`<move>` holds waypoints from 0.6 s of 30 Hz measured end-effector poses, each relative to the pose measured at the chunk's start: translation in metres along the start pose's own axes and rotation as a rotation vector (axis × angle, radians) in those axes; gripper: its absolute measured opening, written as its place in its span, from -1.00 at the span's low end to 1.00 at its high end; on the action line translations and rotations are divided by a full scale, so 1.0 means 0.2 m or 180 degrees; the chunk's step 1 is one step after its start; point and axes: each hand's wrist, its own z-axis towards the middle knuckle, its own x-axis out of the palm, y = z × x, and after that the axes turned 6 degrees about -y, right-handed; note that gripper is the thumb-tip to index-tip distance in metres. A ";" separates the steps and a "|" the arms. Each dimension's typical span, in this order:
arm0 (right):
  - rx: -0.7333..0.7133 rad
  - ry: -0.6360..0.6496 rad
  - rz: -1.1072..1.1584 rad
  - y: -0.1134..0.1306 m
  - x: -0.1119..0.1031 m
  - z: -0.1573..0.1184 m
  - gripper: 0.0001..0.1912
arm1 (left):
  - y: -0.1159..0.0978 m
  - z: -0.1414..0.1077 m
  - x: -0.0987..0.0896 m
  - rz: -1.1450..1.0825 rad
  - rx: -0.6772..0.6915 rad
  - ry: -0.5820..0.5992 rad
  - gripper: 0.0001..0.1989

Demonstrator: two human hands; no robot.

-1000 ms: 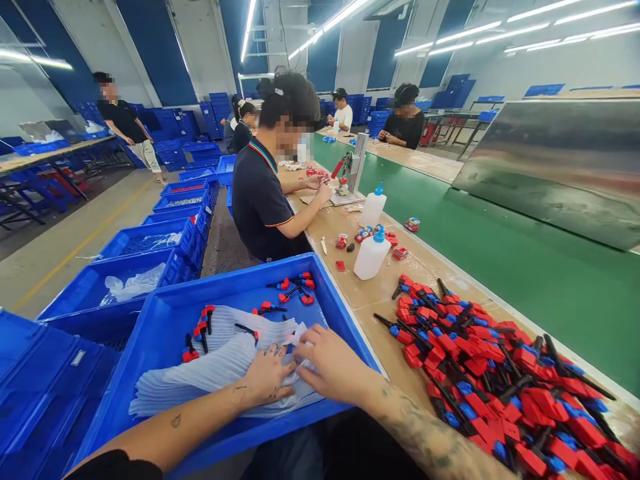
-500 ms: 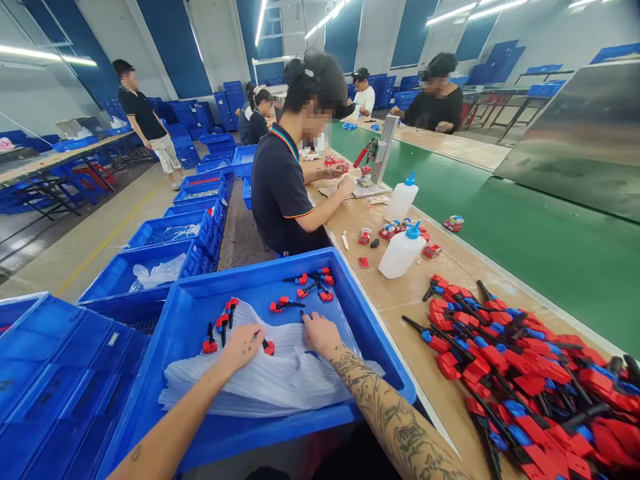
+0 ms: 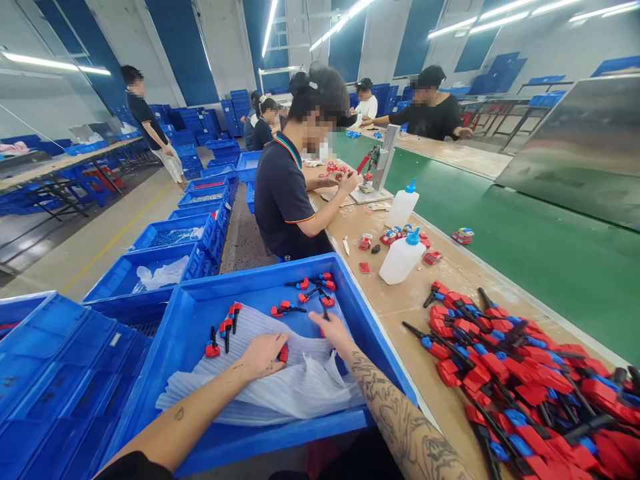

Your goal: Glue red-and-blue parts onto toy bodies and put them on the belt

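- Left hand [image 3: 266,355], in the middle of the tray [image 3: 371,327], curls over a red part [image 3: 284,353]; firm grip or not, I cannot tell.
- Right hand [image 3: 336,331] is at three o'clock inside; its grip I also cannot tell.
- White sheet [image 3: 295,393] spreads toward six o'clock.
- Other parts [image 3: 237,309] lie at ten and one.
- Beyond the tray, a pile [image 3: 525,380] sits at four.

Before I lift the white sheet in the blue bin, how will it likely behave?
The white sheet will probably flop, given its loose folds. It looks thin, so likely light. The red-and-black pieces at its edge may shift if it's pulled.
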 end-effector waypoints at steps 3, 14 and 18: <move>0.0104 -0.0510 0.0039 0.00 -0.10 0.06 -0.38 | 0.00 0.00 0.01 -0.0221 -0.0014 -0.0080 -0.70; -0.1491 0.0438 -0.0984 0.41 0.15 0.19 -0.60 | 0.45 -0.31 -0.36 -0.1901 -0.1632 -0.2349 -0.75; -0.1660 0.0699 -0.1391 0.46 0.30 0.16 -0.54 | 0.71 -0.44 -0.54 -0.2074 -0.2433 -0.3114 -0.79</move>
